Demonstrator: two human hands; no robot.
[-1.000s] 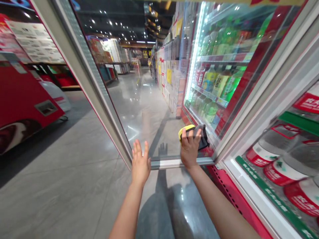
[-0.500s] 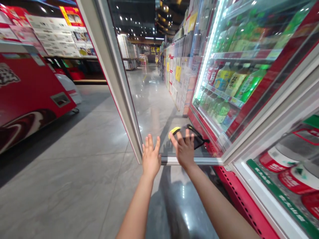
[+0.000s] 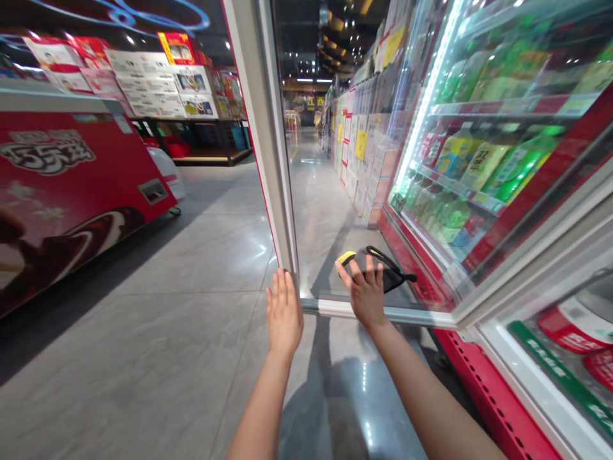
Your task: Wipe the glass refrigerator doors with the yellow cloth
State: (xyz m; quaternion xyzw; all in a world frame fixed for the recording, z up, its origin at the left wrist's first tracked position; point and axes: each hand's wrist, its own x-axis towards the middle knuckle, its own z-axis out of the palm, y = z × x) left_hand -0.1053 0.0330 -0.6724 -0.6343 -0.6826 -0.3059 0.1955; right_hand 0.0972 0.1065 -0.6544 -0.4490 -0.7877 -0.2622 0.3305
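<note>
Underfoot: grey floor point(image 3: 167, 345), glossy, with thin joint lines, seen also through the glass point(image 3: 320, 223).
Cooler point(image 3: 488, 390): at the right, red base pierced with a row of dark slots, pale frame above it.
Door point(image 3: 261, 128): standing open from the cooler, pale frame around the clear pane; lit shelves of drinks point(image 3: 498, 160) show in it.
Chest point(image 3: 110, 185): red, on the left, well apart from the door, with pale lettering and a brown swirl on its side.
White boxes point(image 3: 153, 83): stacked on a low rack point(image 3: 215, 156) behind the chest, a red-and-yellow carton point(image 3: 177, 48) on top.
Big bottles point(image 3: 579, 319): inside the cooler, red-and-white labels, behind a green strip point(image 3: 555, 370).
Right hand point(image 3: 368, 300): unclenched, fingers spread, laid over the cloth point(image 3: 395, 279) against the pane rather than closed around it.
Left hand point(image 3: 284, 314): at the door's lower free corner, fingers straight and close together; the thumb is hidden, so I cannot tell whether it grips the frame.
Cloth: under the right hand, just above the bottom rail point(image 3: 335, 308); dark grey, black edging, yellow at its left end.
Loop point(image 3: 410, 278): small, black, at the cloth's right corner.
</note>
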